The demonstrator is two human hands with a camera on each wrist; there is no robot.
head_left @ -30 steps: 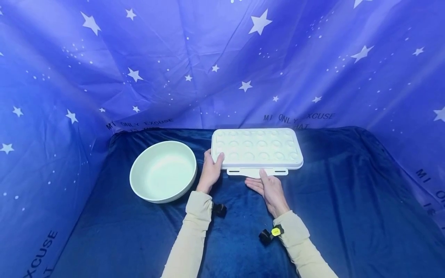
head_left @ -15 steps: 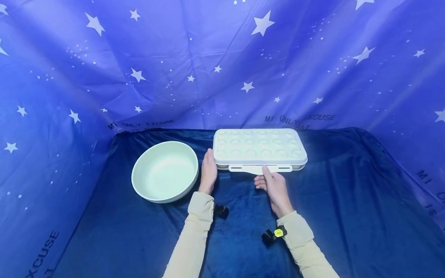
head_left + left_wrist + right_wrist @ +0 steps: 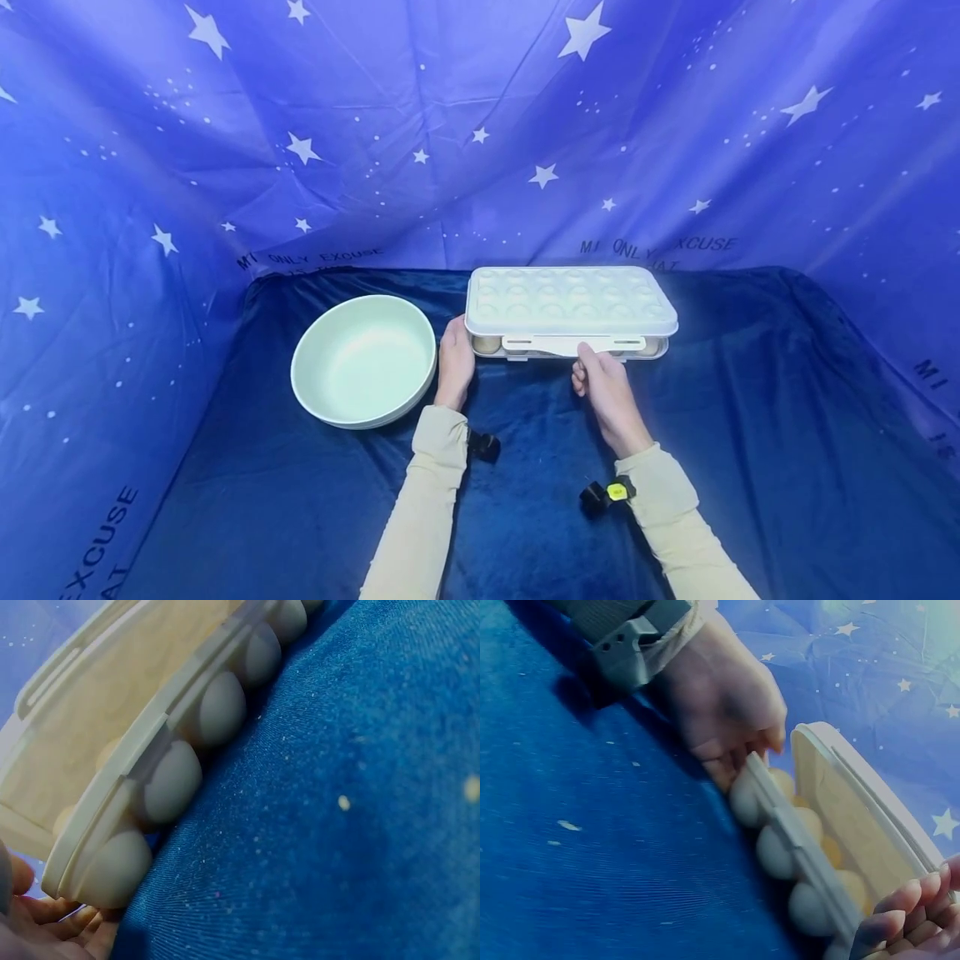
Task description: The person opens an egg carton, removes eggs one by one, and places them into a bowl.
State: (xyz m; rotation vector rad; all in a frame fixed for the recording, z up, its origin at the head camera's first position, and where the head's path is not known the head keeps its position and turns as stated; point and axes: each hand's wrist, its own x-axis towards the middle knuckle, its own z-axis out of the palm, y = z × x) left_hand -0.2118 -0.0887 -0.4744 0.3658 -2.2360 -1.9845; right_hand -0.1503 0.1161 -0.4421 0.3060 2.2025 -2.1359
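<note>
We find the right hand [image 3: 609,392] pinching the egg box [image 3: 570,310] lid tab while the left hand [image 3: 454,363] braces its end with straight fingers; we advise lifting slowly.

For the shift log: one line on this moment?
left hand: steadies egg box end | right hand: lifts lid tab | bowl: beside, untouched

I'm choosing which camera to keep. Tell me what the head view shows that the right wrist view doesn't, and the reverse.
Only the head view shows the pale green bowl left of the egg box, the box's dimpled lid from above, and both sleeves. Only the right wrist view shows the gap under the lifted lid, with eggs in the tray. Both show the left hand at the box's left end, the right hand at the lid's front edge, and the blue cloth.
</note>
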